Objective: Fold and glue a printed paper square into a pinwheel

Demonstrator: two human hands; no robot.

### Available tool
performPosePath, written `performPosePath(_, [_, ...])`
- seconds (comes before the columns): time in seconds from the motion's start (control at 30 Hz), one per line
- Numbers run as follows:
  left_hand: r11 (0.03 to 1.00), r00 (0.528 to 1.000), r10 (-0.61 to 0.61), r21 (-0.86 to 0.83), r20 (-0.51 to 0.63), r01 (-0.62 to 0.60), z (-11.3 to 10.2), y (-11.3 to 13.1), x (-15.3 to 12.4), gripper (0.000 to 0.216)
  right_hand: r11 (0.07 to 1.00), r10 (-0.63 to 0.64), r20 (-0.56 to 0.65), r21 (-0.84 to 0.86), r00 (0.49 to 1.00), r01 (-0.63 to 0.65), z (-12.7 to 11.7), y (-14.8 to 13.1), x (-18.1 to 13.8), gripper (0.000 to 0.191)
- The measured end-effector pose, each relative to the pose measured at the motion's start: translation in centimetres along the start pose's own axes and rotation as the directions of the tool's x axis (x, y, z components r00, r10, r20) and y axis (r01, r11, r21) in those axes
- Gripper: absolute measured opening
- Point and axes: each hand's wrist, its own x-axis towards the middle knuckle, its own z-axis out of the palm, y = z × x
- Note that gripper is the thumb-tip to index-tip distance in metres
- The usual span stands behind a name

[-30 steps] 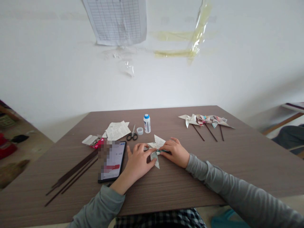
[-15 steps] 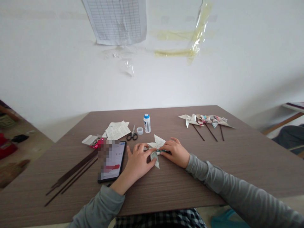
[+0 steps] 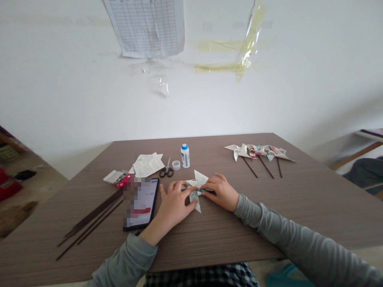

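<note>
A printed-paper pinwheel point(image 3: 200, 178) lies on the table in front of me, its pointed corners sticking out above and below my fingers. My left hand point(image 3: 175, 199) holds its left side, with thumb and fingertips pressed on the folded paper. From the right, my right hand point(image 3: 223, 192) grips another fold near the centre, where a dark green patch shows. The middle of the paper is partly hidden by my fingers. Just beyond my hands stand a white glue bottle point(image 3: 185, 156) with a blue cap and a small clear cup point(image 3: 176, 165), beside black-handled scissors point(image 3: 166, 169).
A phone point(image 3: 143, 203) lies left of my left hand, with dark sticks point(image 3: 95, 215) beside it. Behind are an opened small box point(image 3: 116, 177) and cut paper sheets point(image 3: 149, 164). Three finished-looking pinwheels point(image 3: 241, 151) on sticks rest at the back right. A wall closes the far edge.
</note>
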Motion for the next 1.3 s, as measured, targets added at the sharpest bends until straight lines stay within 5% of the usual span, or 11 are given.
performPosePath(0.4, [1.0, 1.0, 0.001, -0.008, 0.024, -0.001, -0.1, -0.2, 0.1, 0.051, 0.999, 0.038, 0.06, 0.008, 0.998, -0.039, -0.2, -0.2, 0.0, 0.024])
performPosePath(1.3, [1.0, 1.0, -0.001, -0.01, -0.008, 0.001, -0.2, 0.1, 0.0, 0.046, 0.999, -0.04, -0.016, -0.017, 0.999, 0.04, 0.8, 1.0, -0.3, 0.021])
